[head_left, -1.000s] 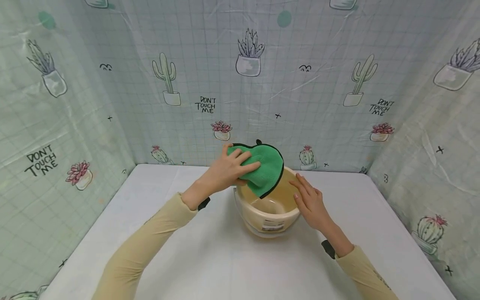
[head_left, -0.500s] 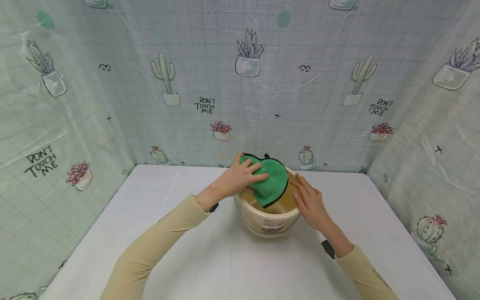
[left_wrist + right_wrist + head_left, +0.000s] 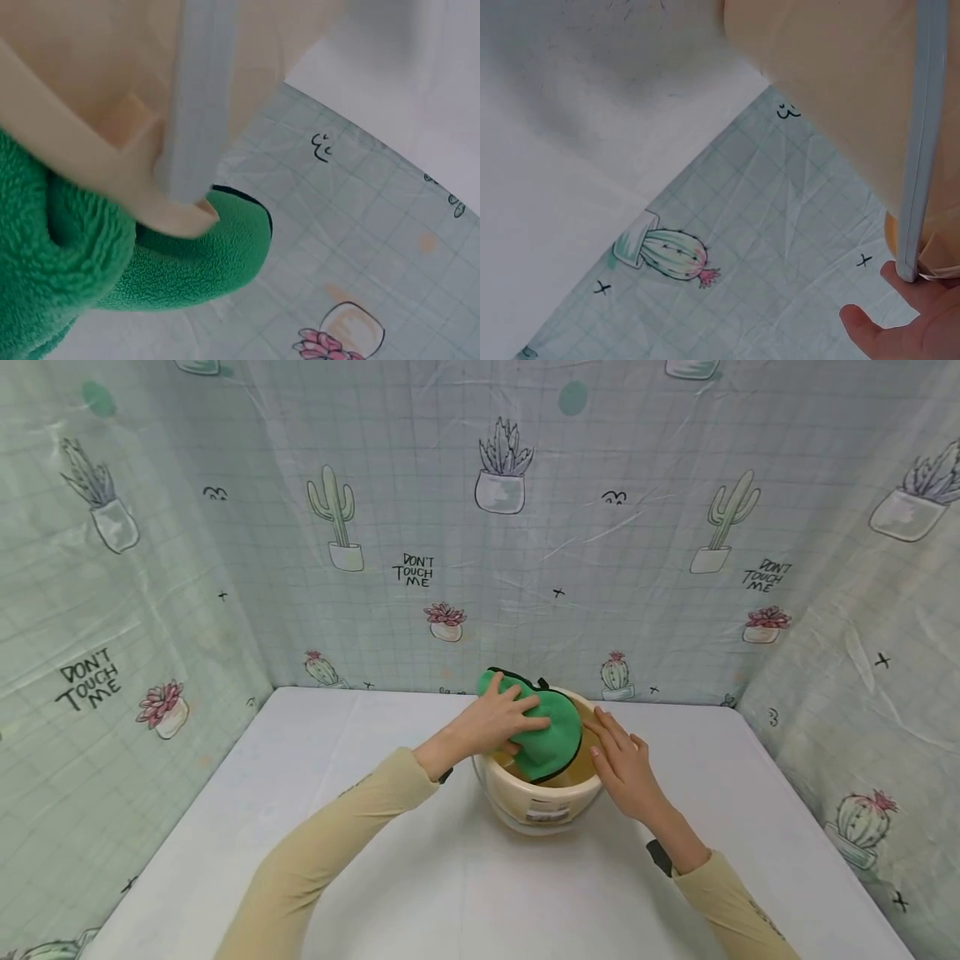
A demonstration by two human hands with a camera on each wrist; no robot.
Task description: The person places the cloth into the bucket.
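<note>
A cream plastic bucket (image 3: pixel 513 797) with a grey bail handle (image 3: pixel 201 97) stands on the white table. My left hand (image 3: pixel 498 720) holds a green towelling cloth (image 3: pixel 558 739) with black edging, its fingers spread over the top. Much of the cloth is within the bucket's mouth, and part lies over the left rim; in the left wrist view, green pile (image 3: pixel 187 270) bulges around the rim by the handle joint. My right hand (image 3: pixel 626 768) rests against the right rim with fairly straight fingers. In the right wrist view, a finger touches the handle's end and the thumb (image 3: pixel 862 326) stands apart.
Behind the white table (image 3: pixel 360 885) and along both sides hangs a grid-patterned curtain (image 3: pixel 360 627) with cactus drawings. A printed label (image 3: pixel 547 810) is on the bucket's front. Dark wrist straps (image 3: pixel 660 858) show at both wrists.
My left hand has moved right and down with the green cloth, from above the bucket's left rim into its mouth. My right hand and the bucket have stayed in place.
</note>
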